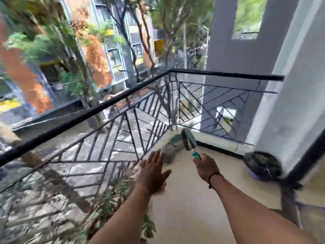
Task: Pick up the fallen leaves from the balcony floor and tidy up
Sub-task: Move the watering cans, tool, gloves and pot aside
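1. Judged step: carrying a tool toward the railing corner; no fallen leaves are clear on the balcony floor; blur hides them.
2. Next move likely calls for lowering the trowel to the floor.
3. Right hand grips the trowel's teal handle, blade beyond its fingers.
4. Left hand is spread flat, holding nothing, beside the right.

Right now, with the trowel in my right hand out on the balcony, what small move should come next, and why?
Probably lower the trowel toward the blurry pile in the railing corner. The right hand grips its teal handle with the blade raised above that pile, and the left hand is open beside it, placed to hold debris. What the pile is made of cannot be told.
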